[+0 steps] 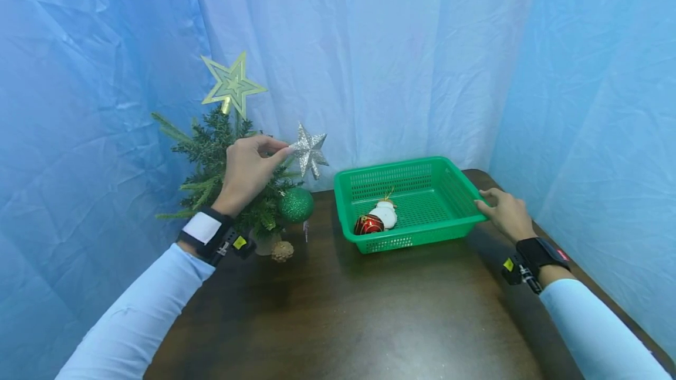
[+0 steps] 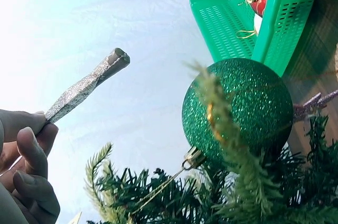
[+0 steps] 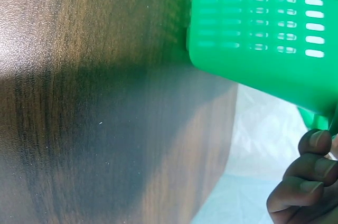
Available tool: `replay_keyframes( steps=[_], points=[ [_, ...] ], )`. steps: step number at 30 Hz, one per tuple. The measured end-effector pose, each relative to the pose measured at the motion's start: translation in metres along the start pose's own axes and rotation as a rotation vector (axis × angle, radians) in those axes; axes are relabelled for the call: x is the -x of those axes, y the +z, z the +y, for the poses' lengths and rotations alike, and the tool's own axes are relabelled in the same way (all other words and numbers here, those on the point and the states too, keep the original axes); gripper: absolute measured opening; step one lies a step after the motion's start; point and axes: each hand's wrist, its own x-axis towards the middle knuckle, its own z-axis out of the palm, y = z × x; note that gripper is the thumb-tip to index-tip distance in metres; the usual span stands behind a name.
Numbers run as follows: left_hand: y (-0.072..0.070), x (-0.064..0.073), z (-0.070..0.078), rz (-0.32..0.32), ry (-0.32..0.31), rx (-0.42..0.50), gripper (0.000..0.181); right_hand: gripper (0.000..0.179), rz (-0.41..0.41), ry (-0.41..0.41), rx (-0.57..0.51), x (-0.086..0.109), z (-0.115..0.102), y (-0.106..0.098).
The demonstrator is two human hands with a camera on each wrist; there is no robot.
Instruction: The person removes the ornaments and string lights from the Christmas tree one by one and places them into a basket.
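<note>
Between thumb and fingertips, my left hand pinches one point of a silver glitter star, held in the air beside the small Christmas tree. Seen edge-on in the left wrist view, the star shows a short hollow tube at its far end. My right hand grips the right rim of a green plastic basket, its fingers curled at the edge. Inside the basket's left part lie a red ornament ball and a white ornament with a gold loop.
A gold star tops the tree. On its right side hangs a green glitter ball, with a pine cone low beside the pot. The dark wooden table ends at blue-white curtains behind and on both sides.
</note>
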Motion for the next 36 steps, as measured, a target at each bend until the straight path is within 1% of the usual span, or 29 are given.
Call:
replay_keyframes(
  steps=[7, 14, 23, 30, 36],
  points=[
    [0.008, 0.001, 0.0, -0.021, 0.011, 0.004, 0.02, 0.048, 0.001, 0.004, 0.011, -0.001, 0.0, 0.0],
    [0.01, 0.004, 0.002, -0.039, -0.017, 0.014, 0.02, 0.049, -0.001, 0.0, 0.0, -0.001, 0.0, 0.0],
    [0.016, 0.005, 0.002, -0.057, -0.022, 0.034, 0.018, 0.049, 0.002, -0.002, 0.002, 0.0, 0.0, 0.0],
    [0.023, 0.006, 0.003, -0.062, 0.007, 0.038, 0.016, 0.049, 0.003, 0.0, -0.007, 0.0, 0.001, 0.001],
    [0.029, 0.007, 0.005, -0.086, 0.0, 0.04, 0.018, 0.049, 0.008, -0.005, -0.011, 0.001, 0.001, 0.001]
  ],
)
